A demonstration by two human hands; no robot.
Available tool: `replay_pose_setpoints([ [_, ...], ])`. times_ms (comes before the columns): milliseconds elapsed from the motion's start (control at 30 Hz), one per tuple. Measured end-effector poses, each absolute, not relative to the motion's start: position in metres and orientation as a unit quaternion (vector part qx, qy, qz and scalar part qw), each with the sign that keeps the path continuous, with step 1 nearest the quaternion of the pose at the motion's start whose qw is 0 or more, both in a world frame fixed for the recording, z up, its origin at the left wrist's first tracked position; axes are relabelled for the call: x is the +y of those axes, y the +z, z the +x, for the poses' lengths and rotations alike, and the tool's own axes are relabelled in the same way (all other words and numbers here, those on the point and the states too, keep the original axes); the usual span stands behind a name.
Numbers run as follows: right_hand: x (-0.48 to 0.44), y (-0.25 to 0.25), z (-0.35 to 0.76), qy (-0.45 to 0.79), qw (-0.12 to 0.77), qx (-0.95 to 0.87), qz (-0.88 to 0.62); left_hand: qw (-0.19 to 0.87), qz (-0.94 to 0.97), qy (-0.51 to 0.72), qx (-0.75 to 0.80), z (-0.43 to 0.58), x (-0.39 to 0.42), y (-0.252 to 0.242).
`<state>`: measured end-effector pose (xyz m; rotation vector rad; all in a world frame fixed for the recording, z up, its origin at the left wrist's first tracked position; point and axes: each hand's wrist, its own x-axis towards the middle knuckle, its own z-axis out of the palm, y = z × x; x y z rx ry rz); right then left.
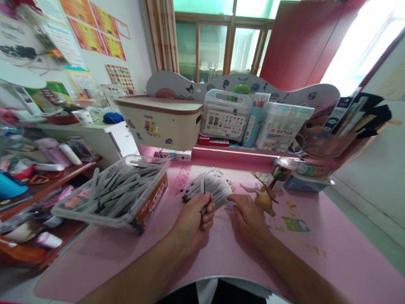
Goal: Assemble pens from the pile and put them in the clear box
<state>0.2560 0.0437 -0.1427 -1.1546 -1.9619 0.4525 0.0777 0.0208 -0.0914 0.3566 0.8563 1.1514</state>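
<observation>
A pen with a pale barrel (203, 185) stands upright in my left hand (193, 217), whose fingers are wrapped round it. My right hand (248, 217) rests low over the pink desk (303, 261), its fingers stretched out loosely at the right end of a pile of clear-barrelled pens (218, 188). The fingertips are at the pens' ends; whether they press on them I cannot tell. The pens lie side by side behind both hands, some with black ends to the left. To the left stands a clear plastic box (126, 219) heaped with grey-white pens (126, 190).
Behind the pens a cream bin (164, 126) with a brown lid, a marker case (226, 116) and another clear case (281, 126) stand on the desk's ledge. A jar of pens (283, 169) and a blue box (306, 181) are at the right. Cluttered shelves (69, 173) stand left.
</observation>
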Motion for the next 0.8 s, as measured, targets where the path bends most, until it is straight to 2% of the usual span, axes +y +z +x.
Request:
replay_pose_setpoints([
  [233, 0.04, -0.137, 0.247, 0.16, 0.328, -0.826, -0.43, 0.7, 0.271, 0.519, 0.409, 0.061, 0.006, -0.056],
  [367, 0.04, -0.137, 0.246, 0.128, 0.268, -0.836, -0.461, 0.708, 0.328, 0.46, 0.424, 0.044, -0.01, -0.041],
  [467, 0.04, -0.14, 0.244, 0.105, 0.231, -0.836, -0.486, 0.673, 0.4, 0.413, 0.465, 0.023, -0.016, -0.033],
  [667, 0.04, -0.144, 0.243, 0.081, 0.208, -0.839, -0.496, 0.489, 0.61, 0.331, 0.528, -0.036, -0.006, -0.003],
  [800, 0.041, -0.142, 0.244, 0.087, 0.21, -0.842, -0.489, 0.281, 0.683, 0.273, 0.616, -0.081, 0.024, 0.016],
])
